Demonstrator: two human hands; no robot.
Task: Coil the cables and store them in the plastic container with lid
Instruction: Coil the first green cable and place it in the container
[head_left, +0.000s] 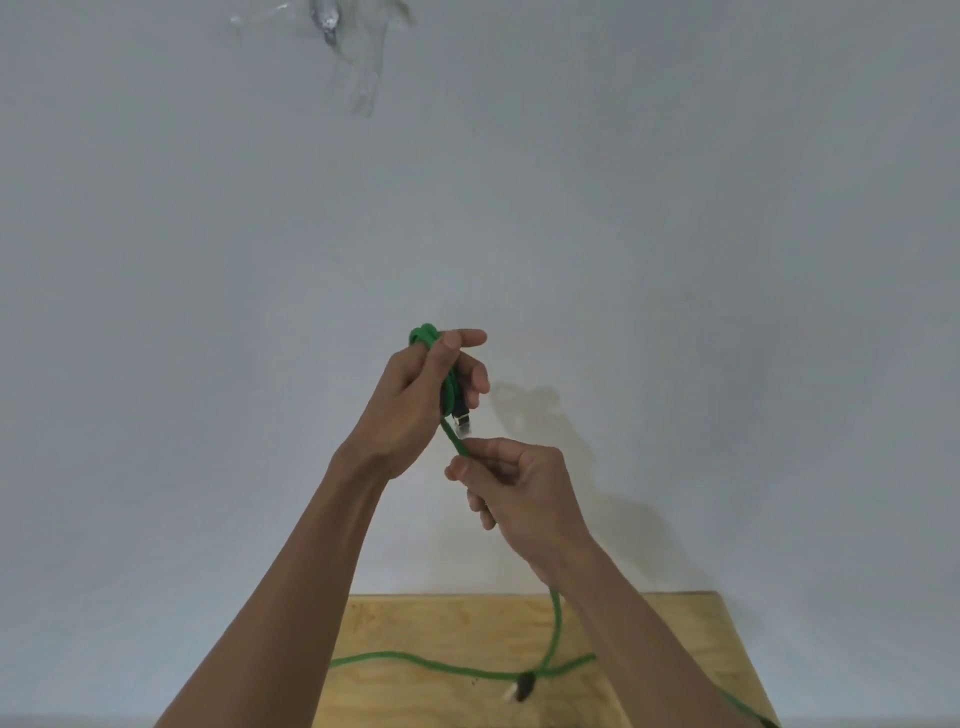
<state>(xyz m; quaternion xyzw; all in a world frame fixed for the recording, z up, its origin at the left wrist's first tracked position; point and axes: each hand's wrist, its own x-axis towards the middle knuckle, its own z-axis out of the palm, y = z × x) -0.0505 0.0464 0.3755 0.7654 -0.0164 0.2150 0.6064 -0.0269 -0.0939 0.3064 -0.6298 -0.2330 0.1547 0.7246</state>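
A green braided cable (453, 435) is held up in front of a white wall. My left hand (415, 400) grips a few wound loops of it, with a dark plug and its metal tip hanging just below the fingers. My right hand (511, 493) pinches the same cable a little lower, pulling it taut between the hands. The remaining length drops behind my right wrist and lies in a loose curve on the wooden table (415, 623). A second dark plug with a pale tip (522, 692) rests there. No plastic container or lid is in view.
The plywood table takes up only the bottom centre of the view, with its far edge against the white wall (208, 312). A strip of clear tape and a grey patch (358, 78) sit high on the wall.
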